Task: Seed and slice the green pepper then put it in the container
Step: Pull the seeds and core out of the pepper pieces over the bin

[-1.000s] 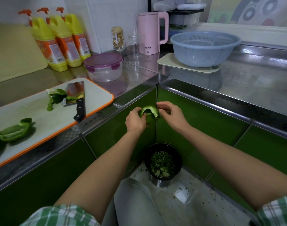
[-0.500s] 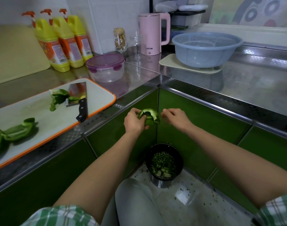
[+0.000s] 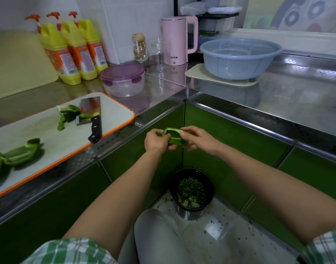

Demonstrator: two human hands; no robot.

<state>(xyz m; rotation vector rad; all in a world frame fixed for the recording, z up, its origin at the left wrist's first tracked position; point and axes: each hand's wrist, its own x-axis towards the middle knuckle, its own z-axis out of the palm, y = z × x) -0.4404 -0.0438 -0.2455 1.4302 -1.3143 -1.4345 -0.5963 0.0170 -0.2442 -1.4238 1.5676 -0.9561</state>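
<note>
A hollow piece of green pepper [image 3: 174, 137] is held between both hands, above a black waste bin [image 3: 192, 189] on the floor in the cabinet corner. My left hand [image 3: 156, 141] grips its left side and my right hand [image 3: 198, 138] pinches its right edge. More pepper pieces lie on the white, orange-rimmed cutting board [image 3: 49, 138]: one large piece [image 3: 20, 153] at the near left, smaller ones [image 3: 69, 114] beside the cleaver [image 3: 90, 116]. A clear container with a purple lid [image 3: 123, 80] stands on the steel counter behind the board.
Three yellow detergent bottles [image 3: 68, 52] stand by the back wall. A pink kettle [image 3: 177, 40], a glass jar [image 3: 139, 47] and a blue colander [image 3: 239, 58] on a mat stand further right. My knee [image 3: 157, 231] is below the hands. Green scraps speckle the floor.
My right hand, half a second ago apart from the pepper piece, has come back and pinches its right edge. The piece now lies flatter between both hands.
</note>
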